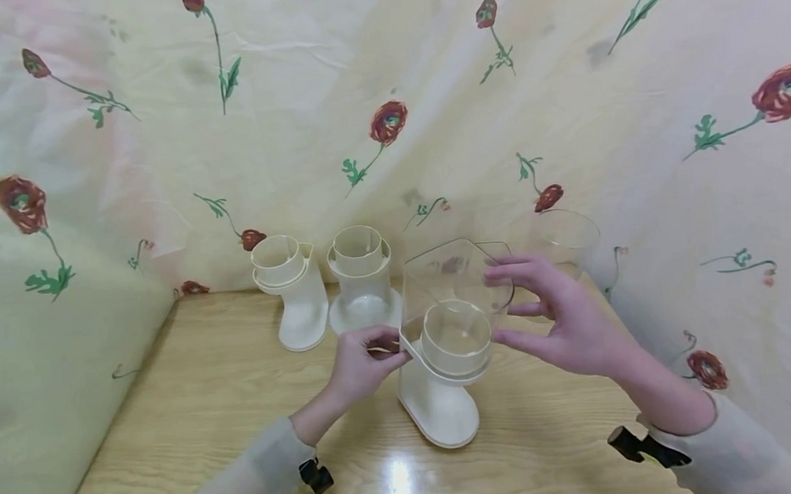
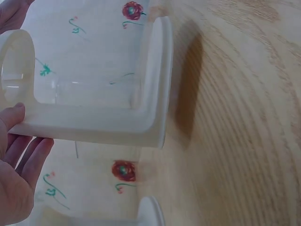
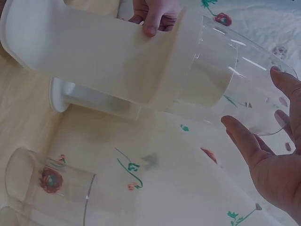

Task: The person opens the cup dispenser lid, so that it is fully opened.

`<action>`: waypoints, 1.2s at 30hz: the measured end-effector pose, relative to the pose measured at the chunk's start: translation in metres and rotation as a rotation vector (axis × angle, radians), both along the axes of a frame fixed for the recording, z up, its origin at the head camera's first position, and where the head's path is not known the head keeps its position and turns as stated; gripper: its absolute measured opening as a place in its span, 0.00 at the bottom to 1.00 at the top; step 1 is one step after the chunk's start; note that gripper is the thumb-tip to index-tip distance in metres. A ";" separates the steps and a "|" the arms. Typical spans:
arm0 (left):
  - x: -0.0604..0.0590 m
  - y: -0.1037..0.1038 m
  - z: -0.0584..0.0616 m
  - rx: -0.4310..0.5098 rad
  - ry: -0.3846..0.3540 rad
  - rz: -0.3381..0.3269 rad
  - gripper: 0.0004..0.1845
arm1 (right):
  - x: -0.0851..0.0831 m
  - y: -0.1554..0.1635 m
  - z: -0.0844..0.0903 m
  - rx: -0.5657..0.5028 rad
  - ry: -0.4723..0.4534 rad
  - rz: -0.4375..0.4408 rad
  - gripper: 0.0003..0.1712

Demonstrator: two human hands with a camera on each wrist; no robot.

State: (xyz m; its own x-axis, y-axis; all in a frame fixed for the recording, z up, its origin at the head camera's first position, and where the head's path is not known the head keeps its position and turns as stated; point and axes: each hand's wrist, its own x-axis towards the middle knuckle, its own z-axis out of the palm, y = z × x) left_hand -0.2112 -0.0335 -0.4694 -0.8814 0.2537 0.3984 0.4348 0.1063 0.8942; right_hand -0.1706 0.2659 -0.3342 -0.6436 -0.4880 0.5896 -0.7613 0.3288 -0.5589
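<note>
My left hand [image 1: 362, 364] grips the upright of a white plastic stand [image 1: 441, 412], thumb on one side and fingers on the other. In the left wrist view the stand's foot [image 2: 157, 94] hovers over its shadow, off the table. A clear plastic canister [image 1: 448, 266] sits at the stand's round collar, around the short inner tube [image 3: 211, 70]. With thumb and fingers spread around its far end, my right hand [image 1: 566, 315] holds the canister; the right wrist view shows the fingertips [image 3: 233, 123] against its wall.
Two similar white stands, one at left [image 1: 303, 307] and one nearer the middle [image 1: 364, 295], stand at the back of the wooden table [image 1: 194, 414]. Clear cylinders [image 3: 51, 183] are by the back right. Flowered cloth [image 1: 318, 130] encloses the back and sides.
</note>
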 end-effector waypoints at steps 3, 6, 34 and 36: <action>-0.001 0.000 -0.004 0.001 -0.019 -0.006 0.10 | -0.001 -0.001 -0.008 0.006 -0.002 -0.005 0.45; -0.002 -0.001 -0.008 0.000 -0.033 -0.007 0.10 | -0.003 -0.001 -0.014 0.008 -0.005 -0.015 0.45; -0.008 0.001 -0.015 -0.157 -0.072 -0.160 0.19 | 0.005 -0.019 -0.014 0.057 0.083 -0.165 0.50; -0.007 0.002 -0.017 -0.164 -0.085 -0.170 0.18 | 0.001 -0.020 -0.019 0.054 0.136 -0.164 0.46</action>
State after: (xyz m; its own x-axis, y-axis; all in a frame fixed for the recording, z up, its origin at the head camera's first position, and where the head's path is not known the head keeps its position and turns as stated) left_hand -0.2180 -0.0315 -0.4860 -0.8492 0.4561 0.2662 0.3828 0.1846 0.9052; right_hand -0.1695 0.2457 -0.3535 -0.6336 -0.4166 0.6519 -0.7621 0.4813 -0.4331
